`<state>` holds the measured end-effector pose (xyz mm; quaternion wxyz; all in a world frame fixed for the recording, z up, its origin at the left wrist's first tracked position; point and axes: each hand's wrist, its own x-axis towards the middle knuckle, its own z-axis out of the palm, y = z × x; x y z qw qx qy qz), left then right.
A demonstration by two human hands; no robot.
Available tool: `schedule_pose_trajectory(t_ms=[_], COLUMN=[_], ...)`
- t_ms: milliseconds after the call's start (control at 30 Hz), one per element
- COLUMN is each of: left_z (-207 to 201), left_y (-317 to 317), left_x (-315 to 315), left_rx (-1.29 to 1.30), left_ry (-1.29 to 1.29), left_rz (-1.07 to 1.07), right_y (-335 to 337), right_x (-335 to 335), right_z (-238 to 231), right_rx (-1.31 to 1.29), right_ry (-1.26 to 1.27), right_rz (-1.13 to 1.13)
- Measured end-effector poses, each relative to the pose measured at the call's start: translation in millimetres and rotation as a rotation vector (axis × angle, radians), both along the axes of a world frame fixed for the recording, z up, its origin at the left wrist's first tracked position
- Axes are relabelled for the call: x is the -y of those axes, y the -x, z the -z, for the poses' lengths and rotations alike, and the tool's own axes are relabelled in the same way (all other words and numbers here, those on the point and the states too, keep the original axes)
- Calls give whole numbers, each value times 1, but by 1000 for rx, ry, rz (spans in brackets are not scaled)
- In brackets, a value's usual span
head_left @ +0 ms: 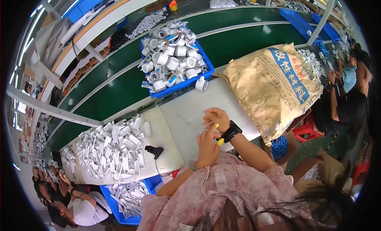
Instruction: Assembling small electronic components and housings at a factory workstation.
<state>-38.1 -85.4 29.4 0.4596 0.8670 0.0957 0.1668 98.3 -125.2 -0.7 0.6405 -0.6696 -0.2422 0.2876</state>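
Both my hands meet over the pale worktop (pixel 206 100), just in front of my body. My left hand (pixel 206 148) has yellow covers on its thumb and index fingertip. Those two fingers are spread apart beside my right wrist, close to the black wristwatch (pixel 231 131) on it. Whether they touch the watch is hard to tell. My right hand (pixel 217 117) is palm inward with loosely bent fingers, and nothing shows in it. Beyond it, a single white round part (pixel 201 83) lies by a blue crate (pixel 211 67) heaped with similar white-and-grey parts.
A big brown sack (pixel 254 92) lies at right. White plastic pieces (pixel 115 145) are piled at left, by a small black device (pixel 154 151) on a cable. Below stands another blue bin (pixel 109 191). A green conveyor (pixel 238 38) runs behind. Co-workers sit at both sides.
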Motion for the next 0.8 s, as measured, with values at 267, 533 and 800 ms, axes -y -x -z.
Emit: schedule_pose_trajectory(t_ms=[267, 533, 800], left_z=[3, 90, 87], left_y=[30, 170, 183], left_x=[-37, -84, -128], left_rx=[65, -240, -129], left_ry=[160, 278, -186], left_rz=[-80, -737, -1039], right_y=[0, 17, 30], right_x=[-4, 71, 13], right_z=[21, 75, 30], right_rx=[-1075, 490, -38], right_ry=[-317, 465, 163], right_rz=[48, -624, -513])
